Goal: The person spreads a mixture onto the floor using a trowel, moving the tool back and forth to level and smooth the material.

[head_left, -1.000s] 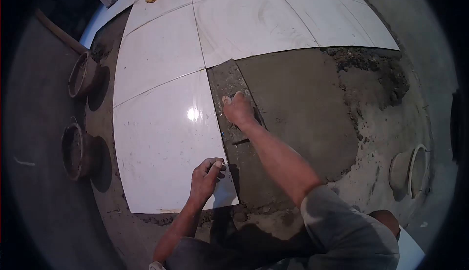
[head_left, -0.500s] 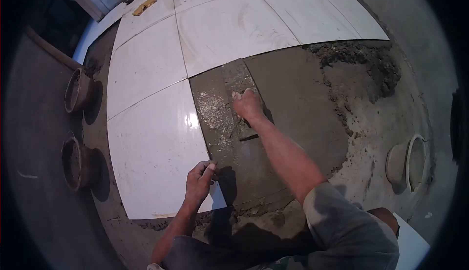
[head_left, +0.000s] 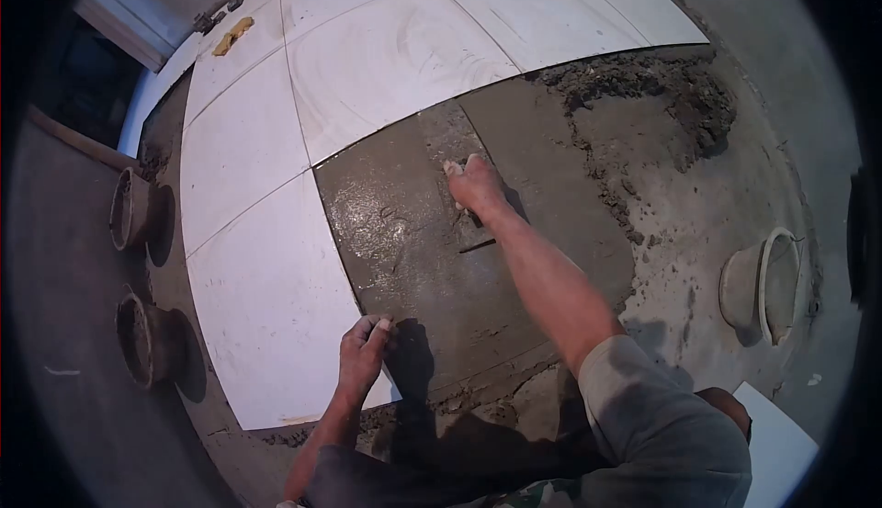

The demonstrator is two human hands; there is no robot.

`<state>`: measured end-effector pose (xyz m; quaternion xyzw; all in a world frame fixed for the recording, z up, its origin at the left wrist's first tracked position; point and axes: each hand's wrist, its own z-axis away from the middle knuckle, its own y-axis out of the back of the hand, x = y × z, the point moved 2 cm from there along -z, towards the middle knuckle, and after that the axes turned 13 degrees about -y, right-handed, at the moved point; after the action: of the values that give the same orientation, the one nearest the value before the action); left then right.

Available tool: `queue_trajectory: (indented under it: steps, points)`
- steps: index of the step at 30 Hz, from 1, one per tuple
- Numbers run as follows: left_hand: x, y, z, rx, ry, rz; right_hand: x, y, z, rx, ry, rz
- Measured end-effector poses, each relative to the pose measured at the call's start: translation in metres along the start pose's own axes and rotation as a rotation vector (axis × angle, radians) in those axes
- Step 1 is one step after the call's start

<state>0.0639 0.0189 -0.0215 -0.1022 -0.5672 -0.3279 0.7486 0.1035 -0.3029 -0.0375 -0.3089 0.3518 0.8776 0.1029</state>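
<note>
My right hand is closed round the handle of a long, flat rectangular trowel. The blade lies flat on a bed of wet grey mortar; the handle is mostly hidden under my fingers. Between the trowel and the white tiles, the mortar has a wet, shiny, rough surface. My left hand hovers over the near edge of a white floor tile, thumb and fingers pressed together. Whether anything is pinched in them cannot be made out.
Two round buckets stand on the left, and another bucket lies tipped at right. Crumbly loose mortar is heaped at the far right. A yellowish cloth or sponge lies on the far tiles. A loose white tile is at lower right.
My right hand and the trowel have shifted to the right across the mortar, baring more of the wet strip beside the tile. The whole view has shifted slightly. My left hand keeps its closed pose.
</note>
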Motion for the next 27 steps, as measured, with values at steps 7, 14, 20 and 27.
queue_trajectory:
  steps: [7, 14, 20, 27]
  points:
    - [-0.003, -0.009, -0.002, 0.027, 0.037, 0.059, 0.019, 0.021, -0.031, 0.035, 0.001, 0.035]
    - [-0.004, -0.015, -0.005, 0.018, 0.039, -0.007, 0.029, 0.054, -0.049, 0.079, -0.043, 0.060]
    - [-0.010, -0.022, -0.008, 0.006, 0.044, 0.014, 0.042, 0.086, -0.069, 0.116, -0.067, 0.060]
    - [-0.009, -0.026, -0.012, 0.033, 0.052, -0.019, 0.054, 0.140, -0.091, 0.189, -0.017, 0.127]
